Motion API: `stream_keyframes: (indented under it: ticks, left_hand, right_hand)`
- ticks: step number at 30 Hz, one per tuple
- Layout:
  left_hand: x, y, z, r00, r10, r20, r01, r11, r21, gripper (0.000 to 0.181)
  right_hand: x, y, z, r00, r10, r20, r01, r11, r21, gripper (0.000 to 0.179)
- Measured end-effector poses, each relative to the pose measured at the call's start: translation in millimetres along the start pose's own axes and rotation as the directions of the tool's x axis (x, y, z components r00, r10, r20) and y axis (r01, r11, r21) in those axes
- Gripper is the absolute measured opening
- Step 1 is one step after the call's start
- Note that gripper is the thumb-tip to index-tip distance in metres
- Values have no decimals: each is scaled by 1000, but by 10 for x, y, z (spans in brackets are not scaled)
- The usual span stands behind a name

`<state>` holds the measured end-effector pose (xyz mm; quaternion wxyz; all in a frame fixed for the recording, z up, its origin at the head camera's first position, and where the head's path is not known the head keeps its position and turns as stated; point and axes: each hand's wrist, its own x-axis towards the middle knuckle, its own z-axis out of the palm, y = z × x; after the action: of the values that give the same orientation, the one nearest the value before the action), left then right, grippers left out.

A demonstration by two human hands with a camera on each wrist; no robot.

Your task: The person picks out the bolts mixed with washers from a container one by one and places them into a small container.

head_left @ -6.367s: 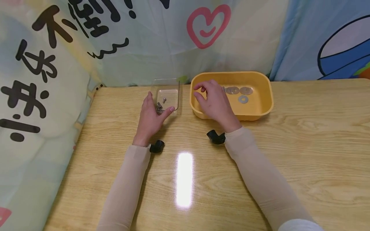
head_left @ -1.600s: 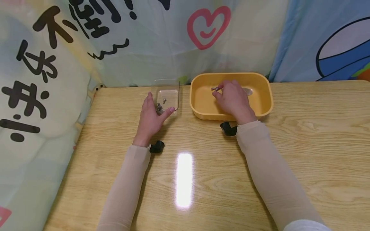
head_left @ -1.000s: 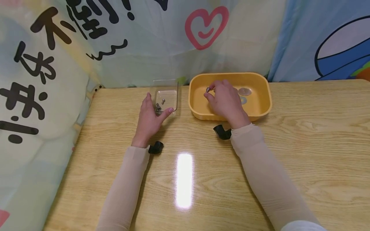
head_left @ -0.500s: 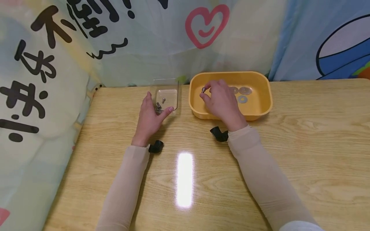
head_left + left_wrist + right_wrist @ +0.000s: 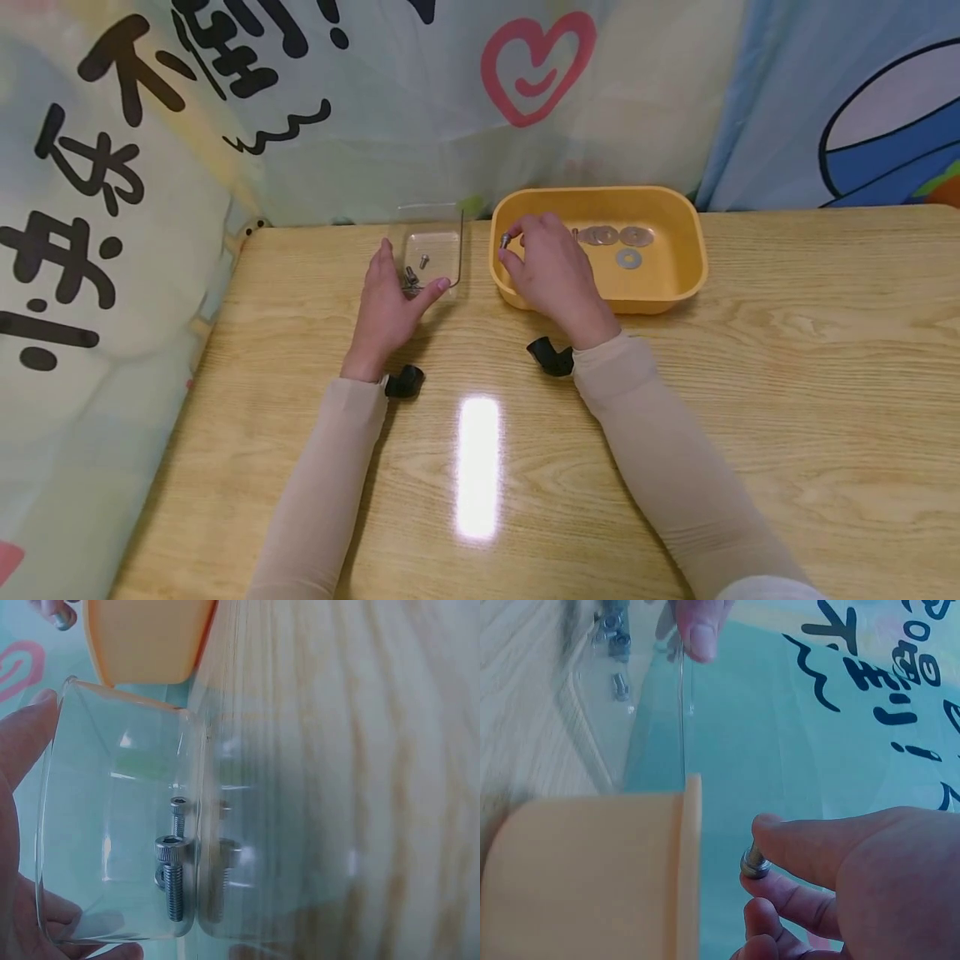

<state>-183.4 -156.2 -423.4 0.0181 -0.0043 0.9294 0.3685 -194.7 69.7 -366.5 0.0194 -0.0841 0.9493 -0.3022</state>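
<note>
My right hand pinches a small metal socket-head screw between thumb and forefinger, above the left side of the yellow bin. In the right wrist view the screw's head faces down beside the bin's rim. My left hand holds a clear plastic box at the front left corner, thumb at its rim and fingers round the far side. Several socket-head screws lie in that box, one apart from the others. Flat round washers lie in the yellow bin, some overlapping in a row.
Both containers stand side by side at the back of the wooden table, against a printed cloth backdrop. A narrow gap separates the box from the bin. A black wrist camera sticks out inward from the right cuff.
My right hand reached among the bin's contents, took hold of a screw, and has moved left with it toward the bin's left rim, uncovering the washers. The left hand and box stay put.
</note>
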Motion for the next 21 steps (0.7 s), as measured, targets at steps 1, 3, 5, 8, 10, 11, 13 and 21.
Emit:
stream_keyframes:
  ticks: [1, 3, 5, 8, 10, 11, 13, 21]
  left_hand:
    - [-4, 0, -1, 1000, 1, -2, -1, 1000, -2, 111]
    - [-11, 1, -3, 1000, 3, -6, -3, 1000, -5, 110]
    - [-15, -1, -1, 1000, 6, -6, -6, 1000, -5, 111]
    - [-14, -2, 1, 1000, 8, -3, -8, 1000, -7, 111]
    - [-11, 1, 1, 1000, 8, -4, -8, 1000, -6, 111]
    - [-8, 2, 2, 1000, 8, -5, -8, 1000, -7, 111]
    - [1, -2, 5, 1000, 12, -6, -12, 1000, -5, 111]
    - [3, -17, 10, 1000, 24, -17, -24, 1000, -5, 110]
  right_hand:
    - [-4, -15, 12, 1000, -6, 1, 6, 1000, 1, 34]
    - [-12, -38, 37, 1000, -27, 1, 27, 1000, 2, 34]
    - [-18, -50, 62, 999, -48, -4, 48, 999, 5, 35]
    - [-24, -63, 89, 997, -80, -19, 81, 997, 6, 34]
    - [-22, -79, 100, 995, -96, -27, 96, 995, 15, 34]
    - [-21, -88, 103, 994, -102, -30, 103, 995, 17, 33]
    - [-17, -109, 114, 994, -110, -29, 110, 994, 21, 33]
    - [-9, -202, 236, 993, -114, 34, 114, 993, 12, 34]
